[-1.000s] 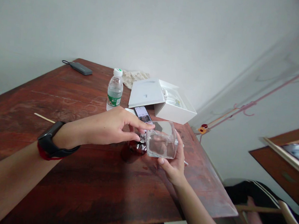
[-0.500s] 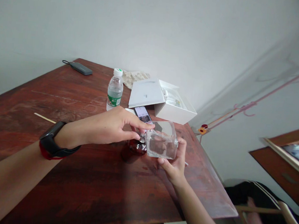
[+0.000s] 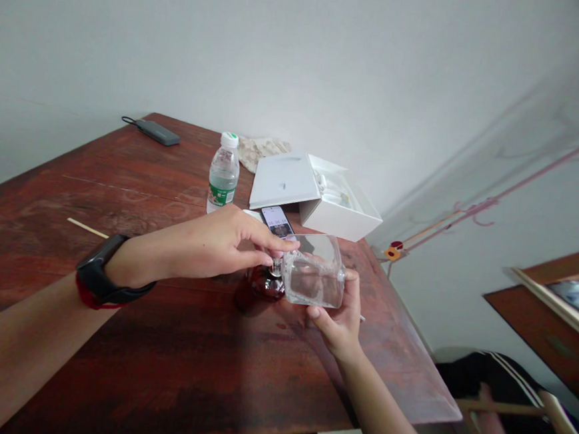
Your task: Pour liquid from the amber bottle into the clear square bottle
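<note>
A clear square-sided bottle [image 3: 314,282] lies tipped on its side in the air, its neck to the left and some clear liquid with bubbles inside. My right hand [image 3: 342,315] is closed around its base end, thumb below. At the neck, my left hand [image 3: 232,242] is closed, with a finger on the bottle's shoulder and the thumb beside the neck. Just under the neck stands a dark reddish-brown glossy vessel [image 3: 259,295], partly hidden by my left hand; its mouth is hard to make out.
Behind my hands are a water bottle [image 3: 223,175] with a green label, a phone [image 3: 276,221], a white box [image 3: 342,214] with its lid ajar and a crumpled cloth [image 3: 259,151]. A power bank [image 3: 160,132] and a thin stick [image 3: 88,228] lie leftward. At right, another person's leg [image 3: 499,421] shows.
Almost nothing differs. Both hands keep their hold on the tilted clear bottle, and the view has shifted very slightly.
</note>
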Demonstrator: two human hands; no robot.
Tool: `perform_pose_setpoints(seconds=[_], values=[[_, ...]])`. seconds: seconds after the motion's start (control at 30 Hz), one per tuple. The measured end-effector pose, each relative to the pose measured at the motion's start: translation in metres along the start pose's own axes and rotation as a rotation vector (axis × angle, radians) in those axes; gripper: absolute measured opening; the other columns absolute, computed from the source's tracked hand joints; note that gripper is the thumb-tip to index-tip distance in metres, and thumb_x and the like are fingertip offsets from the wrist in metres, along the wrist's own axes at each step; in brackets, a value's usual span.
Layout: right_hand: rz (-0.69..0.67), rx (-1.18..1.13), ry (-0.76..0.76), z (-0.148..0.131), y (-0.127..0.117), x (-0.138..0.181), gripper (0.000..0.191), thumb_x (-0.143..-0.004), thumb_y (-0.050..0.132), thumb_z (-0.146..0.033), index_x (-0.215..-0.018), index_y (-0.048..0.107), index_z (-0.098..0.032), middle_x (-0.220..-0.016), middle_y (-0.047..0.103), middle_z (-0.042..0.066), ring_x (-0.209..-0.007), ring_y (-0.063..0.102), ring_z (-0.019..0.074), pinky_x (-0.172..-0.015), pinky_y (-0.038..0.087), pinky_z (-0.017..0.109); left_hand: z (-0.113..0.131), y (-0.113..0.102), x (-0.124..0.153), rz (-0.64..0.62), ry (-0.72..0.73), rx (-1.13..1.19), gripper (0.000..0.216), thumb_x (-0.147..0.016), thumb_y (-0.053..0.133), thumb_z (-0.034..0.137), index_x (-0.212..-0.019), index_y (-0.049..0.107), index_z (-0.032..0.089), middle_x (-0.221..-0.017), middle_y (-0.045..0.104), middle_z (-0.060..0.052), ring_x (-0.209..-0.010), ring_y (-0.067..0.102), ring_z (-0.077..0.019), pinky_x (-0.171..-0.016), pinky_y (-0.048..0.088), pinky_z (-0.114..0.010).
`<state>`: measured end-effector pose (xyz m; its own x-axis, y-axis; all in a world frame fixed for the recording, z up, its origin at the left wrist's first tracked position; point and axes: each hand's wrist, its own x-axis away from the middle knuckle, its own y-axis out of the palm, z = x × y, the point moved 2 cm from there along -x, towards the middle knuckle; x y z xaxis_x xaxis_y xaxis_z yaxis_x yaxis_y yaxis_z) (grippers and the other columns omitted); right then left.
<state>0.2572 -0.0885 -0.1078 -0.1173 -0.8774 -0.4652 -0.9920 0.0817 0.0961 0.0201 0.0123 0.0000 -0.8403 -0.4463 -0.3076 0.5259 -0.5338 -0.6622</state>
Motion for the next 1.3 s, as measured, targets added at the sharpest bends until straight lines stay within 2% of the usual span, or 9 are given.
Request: perform_pose_setpoints(seconds=[0.2,0.4,0.53,0.9,1.0,1.13,1.3], values=[[0.001,0.007,0.027,0.0002,0.0002,0.0019,0.054,-0.082,0.092,-0.042,-0.111,0.048,-0.032,-0.132,0.074,0.008,-0.115,0.076,0.0311,-0.093,0.065,0.050,0.0010,-0.0011,-0.0004,0.001,-0.016,0.004,0.036,-0.099,0.068,0.015,-0.130,0.079,0.029,-0.136,0.077,-0.001,-0.110,0.079,-0.0192,-0.104,0.056,-0.029],[0.003,0.032,-0.041,-0.0028,0.0014,0.0014,0.049,-0.084,0.090,-0.040,-0.114,0.052,-0.031,-0.128,0.075,0.007,-0.114,0.076,0.0266,-0.093,0.063,0.043,0.0011,-0.0020,0.0007,0.012,-0.013,0.016,0.032,-0.098,0.070,0.016,-0.126,0.082,0.027,-0.135,0.078,-0.001,-0.111,0.079,-0.0194,-0.101,0.056,-0.027],[-0.006,0.031,-0.045,-0.0021,0.0002,0.0016,0.050,-0.084,0.089,-0.039,-0.116,0.052,-0.032,-0.129,0.074,0.007,-0.114,0.075,0.0276,-0.093,0.063,0.044,0.0018,-0.0023,0.0007,0.021,-0.019,0.014,0.032,-0.098,0.071,0.017,-0.126,0.082,0.028,-0.135,0.077,-0.001,-0.112,0.078,-0.0203,-0.102,0.055,-0.028],[0.011,0.029,0.053,-0.0024,-0.0013,0.0027,0.058,-0.079,0.092,-0.043,-0.114,0.046,-0.033,-0.130,0.072,0.008,-0.114,0.074,0.0304,-0.095,0.063,0.050,0.0044,-0.0031,0.0007,0.024,-0.032,0.008,0.034,-0.097,0.070,0.021,-0.129,0.080,0.028,-0.132,0.079,-0.002,-0.108,0.079,-0.0200,-0.099,0.056,-0.028],[0.002,0.013,0.050,-0.0034,-0.0009,0.0024,0.057,-0.080,0.092,-0.042,-0.114,0.047,-0.034,-0.126,0.072,0.008,-0.112,0.075,0.0297,-0.093,0.063,0.049,0.0038,-0.0027,0.0011,0.029,-0.035,0.007,0.032,-0.097,0.070,0.022,-0.127,0.081,0.029,-0.131,0.079,-0.002,-0.107,0.079,-0.0201,-0.098,0.056,-0.028],[-0.031,0.008,0.049,-0.0046,-0.0013,0.0029,0.055,-0.083,0.089,-0.042,-0.117,0.046,-0.034,-0.132,0.071,0.009,-0.110,0.075,0.0279,-0.090,0.063,0.046,0.0037,-0.0021,0.0011,0.036,-0.043,0.005,0.032,-0.097,0.071,0.022,-0.126,0.081,0.028,-0.130,0.080,-0.003,-0.107,0.079,-0.0201,-0.095,0.056,-0.027],[-0.077,-0.006,0.049,-0.0054,-0.0031,0.0042,0.049,-0.086,0.087,-0.038,-0.117,0.049,-0.034,-0.123,0.072,0.005,-0.101,0.074,0.0242,-0.083,0.062,0.039,0.0020,-0.0029,0.0023,0.028,-0.044,-0.015,0.034,-0.098,0.070,0.025,-0.130,0.080,0.028,-0.126,0.082,-0.003,-0.104,0.079,-0.0202,-0.090,0.056,-0.027]])
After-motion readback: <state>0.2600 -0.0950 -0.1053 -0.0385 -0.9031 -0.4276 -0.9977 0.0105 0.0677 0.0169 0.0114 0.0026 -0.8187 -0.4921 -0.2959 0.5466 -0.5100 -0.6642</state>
